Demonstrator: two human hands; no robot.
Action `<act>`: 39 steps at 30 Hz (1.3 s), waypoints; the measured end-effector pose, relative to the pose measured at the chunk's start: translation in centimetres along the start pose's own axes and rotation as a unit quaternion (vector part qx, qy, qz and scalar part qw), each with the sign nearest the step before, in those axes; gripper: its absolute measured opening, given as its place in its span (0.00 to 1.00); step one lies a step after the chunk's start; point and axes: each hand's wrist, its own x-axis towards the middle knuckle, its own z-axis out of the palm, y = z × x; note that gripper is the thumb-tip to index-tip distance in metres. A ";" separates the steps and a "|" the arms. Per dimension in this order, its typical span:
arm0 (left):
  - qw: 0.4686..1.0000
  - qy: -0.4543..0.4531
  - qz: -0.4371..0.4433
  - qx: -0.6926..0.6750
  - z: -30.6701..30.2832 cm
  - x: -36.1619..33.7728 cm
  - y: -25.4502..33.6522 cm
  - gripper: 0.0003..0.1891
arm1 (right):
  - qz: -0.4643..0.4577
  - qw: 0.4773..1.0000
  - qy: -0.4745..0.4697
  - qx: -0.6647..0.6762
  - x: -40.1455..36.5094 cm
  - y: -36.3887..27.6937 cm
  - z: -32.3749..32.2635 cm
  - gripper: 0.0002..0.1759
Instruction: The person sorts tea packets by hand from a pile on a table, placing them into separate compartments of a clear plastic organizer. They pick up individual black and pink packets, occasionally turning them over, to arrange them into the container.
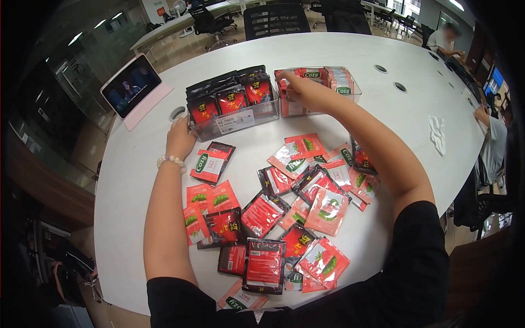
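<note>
My left hand (181, 138) is at the left end of a clear plastic bin (235, 127), its fingers closed against the corner. Black-and-red G7 coffee sachets (230, 100) stand in rows inside that bin. My right hand (301, 90) reaches into the left part of a second clear bin (355, 94), fingers bent around a red Cozy tea sachet (282, 82) that they partly hide. More Cozy sachets (342, 81) fill this bin. Between my arms lies a loose mix of pink Cozy sachets (327, 210) and coffee sachets (264, 264), many overlapping.
A tablet (131, 86) in a pink folding case stands at the left of the white table (415, 136). A crumpled white tissue (437, 134) lies to the right. Cable holes (400, 87) pierce the tabletop. Chairs (276, 21) stand behind, and people sit along the right side.
</note>
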 end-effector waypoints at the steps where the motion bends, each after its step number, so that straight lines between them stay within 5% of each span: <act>1: 1.000 0.004 0.006 -0.002 0.1 0.0 -0.2 0.15 | -0.025 1.000 0.016 0.004 0.0 -0.1 0.1 0.24; 3: 1.000 0.014 0.020 -0.007 0.5 0.1 -0.6 0.15 | -0.076 0.996 0.050 0.012 -0.3 -0.2 0.5 0.25; 6: 1.000 0.008 0.022 0.000 0.7 0.3 -1.0 0.14 | -0.249 0.899 0.267 -0.244 -1.8 -0.4 0.2 0.26; 7: 1.000 0.009 0.020 -0.001 0.8 0.3 -1.0 0.14 | -0.241 0.905 0.252 -0.243 -3.0 -1.3 -0.4 0.26; 10: 1.000 0.011 0.017 -0.001 0.7 0.2 -1.0 0.13 | -0.167 0.974 -0.022 -0.151 -6.6 -2.3 -1.8 0.28; 13: 1.000 0.007 0.021 0.001 0.8 0.3 -1.0 0.13 | -0.032 0.963 -0.244 -0.112 -10.0 -2.5 -1.9 0.30; 17: 1.000 0.010 0.026 -0.003 1.0 0.4 -1.3 0.14 | -0.079 0.969 -0.167 -0.166 -9.9 -0.5 -0.3 0.26; 23: 1.000 0.009 0.012 -0.001 0.8 0.2 -0.9 0.14 | 0.000 0.988 -0.117 -0.106 -8.5 -1.5 -0.5 0.18; 26: 1.000 0.002 0.011 -0.011 1.0 0.5 -1.4 0.14 | -0.150 0.986 0.041 -0.055 -7.5 1.0 -0.6 0.17; 36: 1.000 0.013 0.028 -0.004 1.2 0.3 -1.6 0.15 | -0.069 0.947 0.272 0.154 -5.3 2.2 -4.4 0.10; 39: 1.000 -0.011 -0.016 0.010 -0.1 -0.1 0.1 0.15 | -0.090 0.966 0.239 0.040 -3.8 2.0 -3.5 0.10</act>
